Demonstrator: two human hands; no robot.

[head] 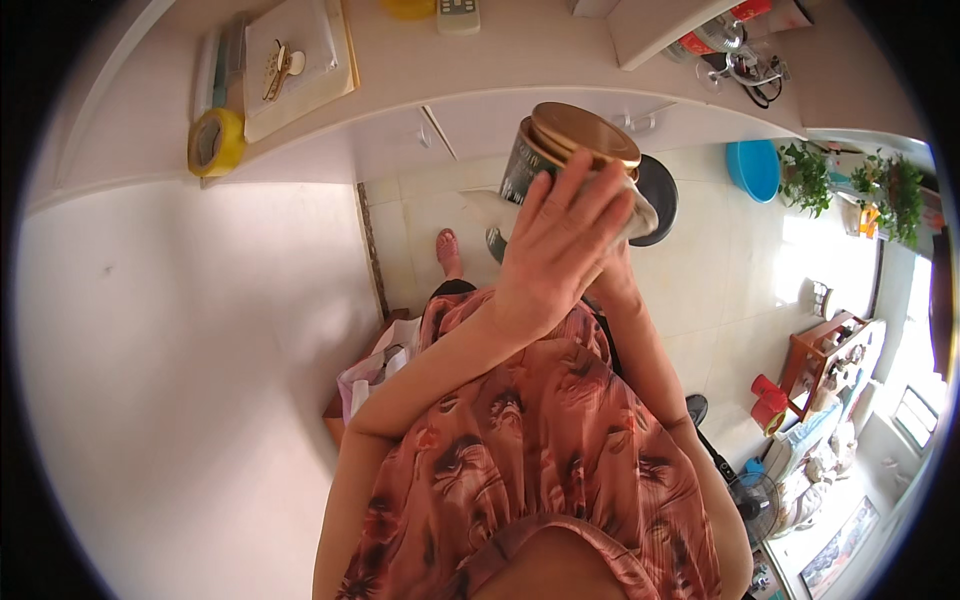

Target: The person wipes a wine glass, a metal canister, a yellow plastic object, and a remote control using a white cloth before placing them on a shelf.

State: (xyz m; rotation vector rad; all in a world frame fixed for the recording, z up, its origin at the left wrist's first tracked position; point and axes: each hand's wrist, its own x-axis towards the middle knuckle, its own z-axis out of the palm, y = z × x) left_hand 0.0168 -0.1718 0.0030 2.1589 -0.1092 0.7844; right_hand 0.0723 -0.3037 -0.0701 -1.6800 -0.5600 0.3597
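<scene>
A dark green tin canister [517, 169] with a gold-coloured lid [589, 131] is held up, tilted, in front of the cabinets. My left hand [562, 240] lies over its near side, fingers extended, with a beige cloth [642, 214] beneath them against the tin. Behind it, my right hand [616, 266] is mostly covered by the left hand and the cloth, so its fingers cannot be seen. A dark green patch shows left of my left hand; whether it belongs to the tin is unclear.
The pale shelf [405, 71] ahead bears yellow tape [216, 142], papers [292, 97], a hair clip, a remote [458, 16] and glassware. A black round object [656, 201] is behind the hands. Farther right are a blue basin [752, 171], plants, a wooden cart and a fan [754, 506].
</scene>
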